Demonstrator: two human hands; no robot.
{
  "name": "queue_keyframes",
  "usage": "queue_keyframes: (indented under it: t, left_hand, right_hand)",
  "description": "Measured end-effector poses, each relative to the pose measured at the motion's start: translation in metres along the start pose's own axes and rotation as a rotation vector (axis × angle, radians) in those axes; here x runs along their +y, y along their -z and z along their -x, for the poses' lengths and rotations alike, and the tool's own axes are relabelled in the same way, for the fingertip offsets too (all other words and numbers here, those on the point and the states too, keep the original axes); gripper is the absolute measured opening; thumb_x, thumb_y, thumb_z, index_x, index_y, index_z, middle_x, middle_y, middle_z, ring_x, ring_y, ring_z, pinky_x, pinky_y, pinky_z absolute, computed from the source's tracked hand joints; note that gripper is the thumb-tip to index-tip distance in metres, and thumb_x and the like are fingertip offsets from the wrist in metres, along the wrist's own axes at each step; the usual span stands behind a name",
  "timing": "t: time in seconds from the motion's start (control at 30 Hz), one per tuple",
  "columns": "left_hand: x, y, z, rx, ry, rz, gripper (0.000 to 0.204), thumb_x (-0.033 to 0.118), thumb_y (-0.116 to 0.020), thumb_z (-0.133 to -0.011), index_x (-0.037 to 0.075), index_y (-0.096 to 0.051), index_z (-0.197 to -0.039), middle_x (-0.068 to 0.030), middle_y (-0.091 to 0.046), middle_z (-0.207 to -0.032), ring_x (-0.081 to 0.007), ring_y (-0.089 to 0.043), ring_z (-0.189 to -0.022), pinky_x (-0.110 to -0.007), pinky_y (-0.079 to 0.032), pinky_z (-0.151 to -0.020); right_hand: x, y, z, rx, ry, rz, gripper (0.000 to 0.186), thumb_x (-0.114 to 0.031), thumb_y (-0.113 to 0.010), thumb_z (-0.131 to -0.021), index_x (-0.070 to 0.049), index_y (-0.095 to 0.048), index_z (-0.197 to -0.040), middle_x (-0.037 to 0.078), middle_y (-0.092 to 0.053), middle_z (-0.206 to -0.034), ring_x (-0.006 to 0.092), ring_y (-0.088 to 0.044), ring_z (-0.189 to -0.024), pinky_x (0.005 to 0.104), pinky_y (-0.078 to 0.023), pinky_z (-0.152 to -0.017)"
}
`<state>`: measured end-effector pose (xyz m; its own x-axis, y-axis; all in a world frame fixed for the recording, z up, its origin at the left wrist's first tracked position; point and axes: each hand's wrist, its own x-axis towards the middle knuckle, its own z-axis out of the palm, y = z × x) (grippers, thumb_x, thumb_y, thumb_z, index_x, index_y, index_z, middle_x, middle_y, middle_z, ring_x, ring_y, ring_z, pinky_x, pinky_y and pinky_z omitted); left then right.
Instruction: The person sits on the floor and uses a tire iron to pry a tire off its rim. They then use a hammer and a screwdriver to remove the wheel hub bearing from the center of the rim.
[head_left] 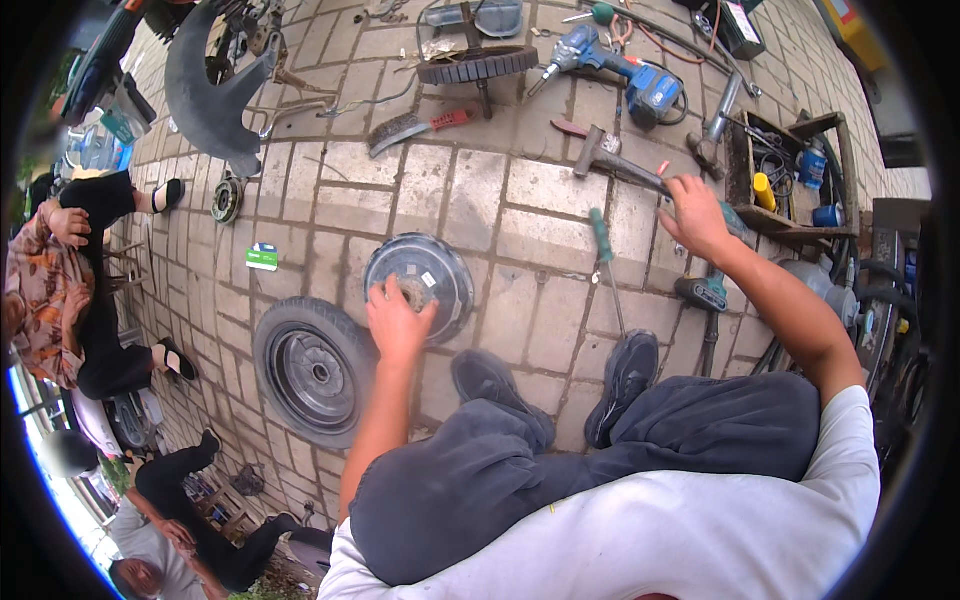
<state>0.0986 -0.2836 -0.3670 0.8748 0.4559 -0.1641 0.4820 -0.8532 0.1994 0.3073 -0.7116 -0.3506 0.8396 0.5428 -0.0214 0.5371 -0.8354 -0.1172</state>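
A dark round metal wheel drum (450,288) with a small white label lies flat on the paving in front of me. Over its centre is my left hand (398,318), fingers spread and bent; whether they press on the hub is hard to tell. My right hand (700,218) reaches out to the right, thumb and fingers apart, with its fingertips at the handle end of a hammer (625,167). The hammer's head points left, away from the hand. A wheel with a tyre (318,372) lies left of the drum, close to my left forearm.
A green-handled screwdriver (602,238) and a teal power tool (703,291) lie near my right foot. Farther off are a blue impact wrench (600,60), a wire brush (420,127) and a ring part (228,199). A wooden toolbox (790,222) stands right. Two people (70,290) sit left.
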Motion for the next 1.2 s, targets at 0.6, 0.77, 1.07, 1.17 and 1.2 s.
queue_keyframes:
  t: [0.6,0.77,1.07,1.17,1.2]
  left_hand:
    - [-0.034,0.066,-0.039,-0.134,0.086,0.350,0.066,0.024,-0.075,-0.070,-0.009,-0.054,-0.123,-0.0225,-0.061,-0.117,-0.0279,-0.066,-0.092,-0.034,-0.053,-0.080]
    - [-0.122,0.096,-0.018,-0.053,0.320,1.829,0.059,0.032,-0.061,-0.091,0.003,-0.042,-0.139,-0.0128,-0.053,-0.136,-0.0305,-0.048,-0.127,-0.048,-0.037,-0.110]
    - [-0.128,0.069,-0.003,-0.235,0.360,2.581,0.056,0.035,-0.060,-0.093,0.003,-0.046,-0.136,-0.0137,-0.055,-0.132,-0.0314,-0.050,-0.123,-0.047,-0.039,-0.108]
    - [-0.122,0.060,-0.005,-0.240,0.358,2.633,0.055,0.034,-0.060,-0.093,0.002,-0.047,-0.136,-0.0138,-0.056,-0.130,-0.0309,-0.052,-0.122,-0.046,-0.040,-0.106]
    - [-0.121,0.060,-0.005,-0.235,0.358,2.634,0.055,0.033,-0.060,-0.093,0.002,-0.047,-0.135,-0.0138,-0.056,-0.130,-0.0307,-0.052,-0.121,-0.046,-0.041,-0.106]
  right_hand:
    - [-0.075,-0.006,-0.004,-0.288,0.305,-0.386,0.041,-0.018,-0.068,-0.078,-0.002,-0.055,-0.113,0.015,-0.054,-0.107,0.0329,-0.053,-0.103,0.0428,-0.044,-0.089]
    - [-0.076,-0.013,-0.001,-0.321,0.338,-0.390,0.041,-0.017,-0.068,-0.077,-0.003,-0.055,-0.113,0.015,-0.054,-0.107,0.0334,-0.053,-0.103,0.0428,-0.044,-0.088]
    - [-0.097,-0.012,-0.011,-0.382,0.379,-0.459,0.044,-0.014,-0.070,-0.076,-0.003,-0.053,-0.115,0.016,-0.053,-0.107,0.0356,-0.053,-0.102,0.0434,-0.045,-0.088]
    - [-0.098,-0.010,-0.012,-0.384,0.376,-0.455,0.044,-0.014,-0.070,-0.076,-0.003,-0.052,-0.115,0.017,-0.054,-0.107,0.0360,-0.053,-0.102,0.0437,-0.045,-0.087]
    - [-0.098,-0.009,-0.012,-0.387,0.370,-0.453,0.044,-0.014,-0.070,-0.076,-0.003,-0.052,-0.115,0.017,-0.054,-0.108,0.0361,-0.053,-0.102,0.0437,-0.045,-0.087]
